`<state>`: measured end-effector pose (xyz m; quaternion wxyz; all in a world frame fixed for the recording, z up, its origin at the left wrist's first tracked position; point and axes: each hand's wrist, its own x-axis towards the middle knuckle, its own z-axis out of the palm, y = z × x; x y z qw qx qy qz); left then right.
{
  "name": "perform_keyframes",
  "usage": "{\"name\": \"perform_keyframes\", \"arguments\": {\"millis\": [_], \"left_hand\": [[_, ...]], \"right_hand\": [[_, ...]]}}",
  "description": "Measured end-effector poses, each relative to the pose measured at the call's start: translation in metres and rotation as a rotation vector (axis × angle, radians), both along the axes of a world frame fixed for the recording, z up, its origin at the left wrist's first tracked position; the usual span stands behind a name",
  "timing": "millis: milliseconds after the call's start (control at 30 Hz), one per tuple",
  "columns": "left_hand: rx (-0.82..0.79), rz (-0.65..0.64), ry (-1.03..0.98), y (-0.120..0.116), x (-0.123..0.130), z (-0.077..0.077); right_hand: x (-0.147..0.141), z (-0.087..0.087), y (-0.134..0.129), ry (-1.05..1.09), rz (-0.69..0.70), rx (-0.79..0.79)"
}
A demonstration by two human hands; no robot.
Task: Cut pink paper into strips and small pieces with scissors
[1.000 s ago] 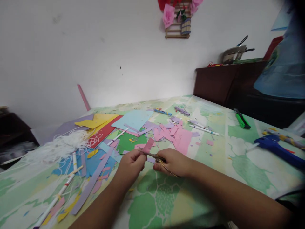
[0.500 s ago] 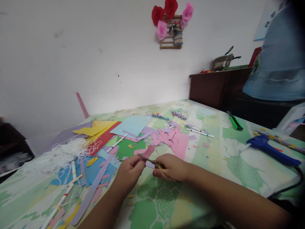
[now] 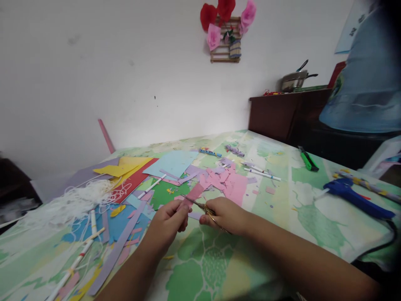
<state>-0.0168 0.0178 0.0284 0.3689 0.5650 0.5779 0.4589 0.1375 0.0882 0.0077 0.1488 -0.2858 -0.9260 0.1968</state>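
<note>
Near the middle of the table my left hand (image 3: pixel 171 221) pinches the lower end of a pink paper strip (image 3: pixel 194 193), which points up and away from me. My right hand (image 3: pixel 221 213) is closed around the gold handles of a pair of scissors (image 3: pixel 203 206). Their dark blades reach left across the strip, just above my left fingertips. Whether the blades are fully closed on the paper is too small to tell. Behind the hands lie pink paper scraps (image 3: pixel 233 188) and a green sheet (image 3: pixel 164 194).
White string (image 3: pixel 75 205) is heaped on the left beside coloured sheets and purple strips (image 3: pixel 117 253). A light blue sheet (image 3: pixel 172 163) lies farther back. To the right are a blue glue gun (image 3: pixel 357 198), a green utility knife (image 3: pixel 308 159) and white paper sticks (image 3: pixel 263 173).
More of the pink strip now shows above my left fingers. My left hand has turned a little, and the scissors have shifted slightly along the strip. The view has moved slightly.
</note>
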Motion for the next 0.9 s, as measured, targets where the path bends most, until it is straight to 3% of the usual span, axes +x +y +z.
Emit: {"name": "perform_keyframes", "arguments": {"millis": [233,567,900], "left_hand": [[0.005,0.082,0.044,-0.0005,0.0004,0.0010],[0.022,0.022,0.103,-0.0021,0.0018,-0.0013],[0.086,0.077,0.139,-0.0016,0.0013,-0.0020]], "right_hand": [[0.0001,-0.0040,-0.0025,-0.018,0.036,-0.057],[-0.0019,-0.0041,-0.0040,0.048,0.080,-0.057],[-0.0013,-0.0067,-0.0063,0.074,0.124,-0.038]]}}
